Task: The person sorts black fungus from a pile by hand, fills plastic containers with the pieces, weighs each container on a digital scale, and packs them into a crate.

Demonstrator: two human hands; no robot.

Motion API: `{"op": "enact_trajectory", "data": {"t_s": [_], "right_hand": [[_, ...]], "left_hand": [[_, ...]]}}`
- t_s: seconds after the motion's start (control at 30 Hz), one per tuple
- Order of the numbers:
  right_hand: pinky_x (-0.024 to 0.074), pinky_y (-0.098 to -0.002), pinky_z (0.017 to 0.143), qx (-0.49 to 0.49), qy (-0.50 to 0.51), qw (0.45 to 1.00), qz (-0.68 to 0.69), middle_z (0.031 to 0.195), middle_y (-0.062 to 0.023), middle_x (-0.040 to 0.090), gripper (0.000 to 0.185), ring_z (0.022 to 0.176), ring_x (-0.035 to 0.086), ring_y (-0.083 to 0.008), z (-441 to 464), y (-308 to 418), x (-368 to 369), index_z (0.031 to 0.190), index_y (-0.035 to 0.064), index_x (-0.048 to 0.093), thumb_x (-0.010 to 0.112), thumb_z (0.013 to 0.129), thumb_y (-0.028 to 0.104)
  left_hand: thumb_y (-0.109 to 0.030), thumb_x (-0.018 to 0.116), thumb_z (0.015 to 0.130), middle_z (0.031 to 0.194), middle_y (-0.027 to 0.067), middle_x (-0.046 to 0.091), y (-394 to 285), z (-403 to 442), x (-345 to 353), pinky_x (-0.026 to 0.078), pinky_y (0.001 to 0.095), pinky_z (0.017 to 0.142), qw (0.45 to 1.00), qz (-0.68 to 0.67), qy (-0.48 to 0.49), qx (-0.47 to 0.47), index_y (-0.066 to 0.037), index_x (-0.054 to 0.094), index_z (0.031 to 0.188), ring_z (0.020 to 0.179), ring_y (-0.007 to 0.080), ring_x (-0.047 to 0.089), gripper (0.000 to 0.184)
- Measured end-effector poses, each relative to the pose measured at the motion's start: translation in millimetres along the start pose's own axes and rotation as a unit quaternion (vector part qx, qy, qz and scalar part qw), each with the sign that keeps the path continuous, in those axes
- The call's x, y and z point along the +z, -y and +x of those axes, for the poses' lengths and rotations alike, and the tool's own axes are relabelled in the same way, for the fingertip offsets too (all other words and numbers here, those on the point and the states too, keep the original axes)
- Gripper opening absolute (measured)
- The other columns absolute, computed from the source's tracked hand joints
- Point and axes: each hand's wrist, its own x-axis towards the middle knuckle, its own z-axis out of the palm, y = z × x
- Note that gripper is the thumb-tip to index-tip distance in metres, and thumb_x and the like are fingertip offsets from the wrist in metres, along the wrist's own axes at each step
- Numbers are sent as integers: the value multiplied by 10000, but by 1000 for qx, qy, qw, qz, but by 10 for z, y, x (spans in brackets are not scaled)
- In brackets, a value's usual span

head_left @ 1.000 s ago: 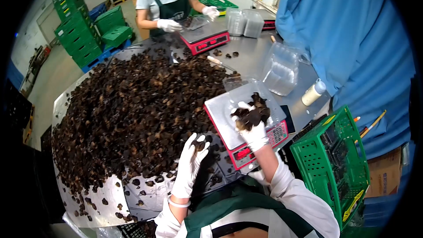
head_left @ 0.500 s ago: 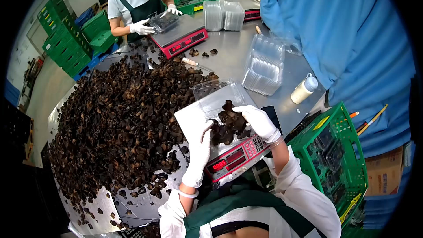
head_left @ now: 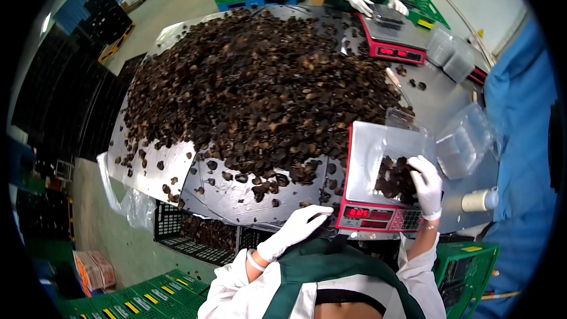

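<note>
My left hand [head_left: 301,225], gloved in white, is at the table's front edge beside the scale's lower left corner; its fingers are stretched out and hold nothing. The red and silver scale [head_left: 361,162] bears a clear plastic container with dark mushroom-like pieces [head_left: 394,178] in it. My right hand [head_left: 427,182], also in a white glove, rests at the right side of these pieces with its fingers spread. Left of the scale spreads a large heap of the same brown-black pieces [head_left: 254,91]. Red digits are lit on the scale's display.
Stacked clear containers [head_left: 463,142] and a pale bottle [head_left: 479,201] are right of the scale. Across the table a co-worker's gloved hands [head_left: 378,5] are at a second scale [head_left: 394,41]. A black crate [head_left: 168,224] stands below the front edge, a green crate [head_left: 472,260] at lower right.
The view has swung left. My left hand has moved from the container to the table's front edge. The dark pieces now lie in the container, and my right hand has shifted to their right side.
</note>
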Motion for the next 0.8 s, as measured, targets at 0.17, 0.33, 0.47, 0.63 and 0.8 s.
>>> {"op": "enact_trajectory", "data": {"t_s": [0.17, 0.33, 0.47, 0.63, 0.8], "right_hand": [[456, -292, 848, 120, -79, 981, 131, 961, -98, 649, 162, 924, 605, -189, 172, 527, 113, 969, 2, 661, 547, 856, 23], [487, -303, 835, -26, 136, 971, 193, 1015, -98, 661, 227, 947, 624, -222, 456, 1397, 1295, 1029, 48, 671, 664, 813, 118], [432, -400, 955, -122, 97, 986, 58, 1332, -126, 486, 452, 1229, 445, -324, 487, 1376, 2589, 1228, 141, 569, 669, 794, 217], [432, -397, 865, -209, 161, 955, -133, 1237, -84, 527, 388, 1196, 444, -310, -90, 1439, 3073, 1174, 170, 593, 596, 785, 168], [424, -394, 908, -215, 215, 952, -39, 1164, -76, 569, 254, 1132, 507, -273, -854, 1446, 2737, 1047, 122, 642, 593, 803, 173]], "left_hand": [[-140, 609, 836, 1004, 120, 655, 423, -488, -769, 481, 354, 859, 960, 184, -212, 13, -43, 652, 1002, 949, 280, 620, 197], [-71, 682, 759, 1247, 148, 545, 920, -306, -1609, 415, 375, 970, 859, 322, -394, 59, -66, 565, 1213, 1136, 319, 521, 468], [-165, 747, 701, 1395, 152, 416, 757, -8, -1799, 304, 477, 1057, 848, 461, -261, 21, -125, 523, 1280, 1274, 370, 377, 623], [-101, 704, 679, 1216, 139, 552, 1304, -207, -1700, 430, 443, 905, 863, 420, -227, 165, -80, 612, 1022, 1104, 350, 525, 357], [-106, 697, 690, 1245, 144, 541, 1287, -769, -1658, 466, 421, 866, 897, 394, -123, 159, -69, 619, 1022, 1088, 344, 538, 343]]}}
